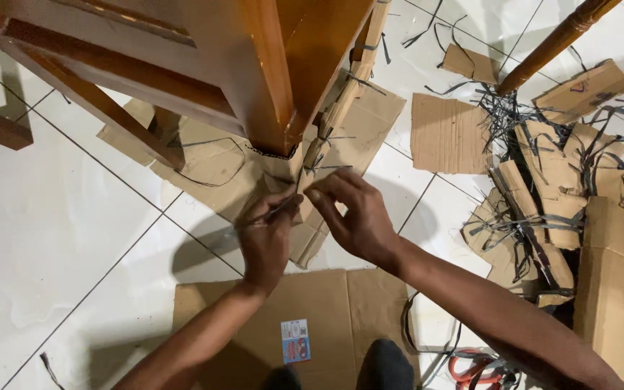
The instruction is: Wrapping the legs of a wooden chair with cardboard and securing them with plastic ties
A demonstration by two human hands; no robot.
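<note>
— What have the hands got right now?

— From my feed, the left hand (265, 242) is closed around a thin dark tool (274, 211), its tip pointing up toward the cardboard wrap (283, 167) at the foot of the wooden furniture leg (272, 79). I cannot tell what kind of tool it is — it is too slim and partly hidden by the fingers. The right hand (355, 217) sits just beside it, thumb and forefinger pinched on an edge of that same wrap; so that grip is narrow and holding cardboard.

— And where is the wrap?

— Low on the leg, right where it meets the white tiled floor (52, 238), with black plastic strapping (326, 137) running across it. More flattened cardboard spreads under and behind the leg.

— Anything else around?

— A large flat cardboard sheet (326, 303) lies on the floor under my forearms, with a small blue and red sticker (295, 341) on it. Off to the right is a heap of cardboard scraps and cut black straps (543, 209), well apart from both hands. 1 loose cardboard rectangle (448, 133) lies between the leg and that heap. A red-handled tool (474, 368) shows at the bottom edge, near the right forearm.
</note>
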